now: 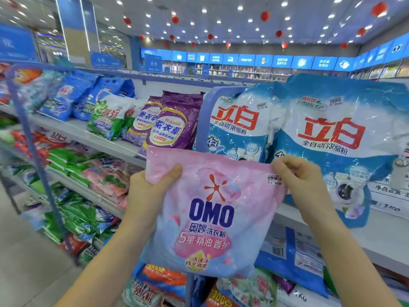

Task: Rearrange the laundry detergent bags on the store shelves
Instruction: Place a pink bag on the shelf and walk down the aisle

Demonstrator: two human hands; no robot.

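A pink and pale-blue OMO detergent bag (210, 216) hangs upright in front of the shelves, held by both hands. My left hand (148, 191) grips its top left corner, thumb on the front. My right hand (298, 178) pinches its top right edge beside the price sticker. Behind the bag, two large blue-and-white detergent bags stand on the top shelf, one (236, 122) at centre and one (336, 138) to the right. Purple lavender bags (170, 127) stand to their left.
Green-and-white bags (106, 118) and blue bags (66, 98) fill the top shelf further left. Lower shelves hold green, pink and red bags (93, 171). A blue upright post (31, 140) divides the shelving. The aisle floor (26, 258) lies at lower left.
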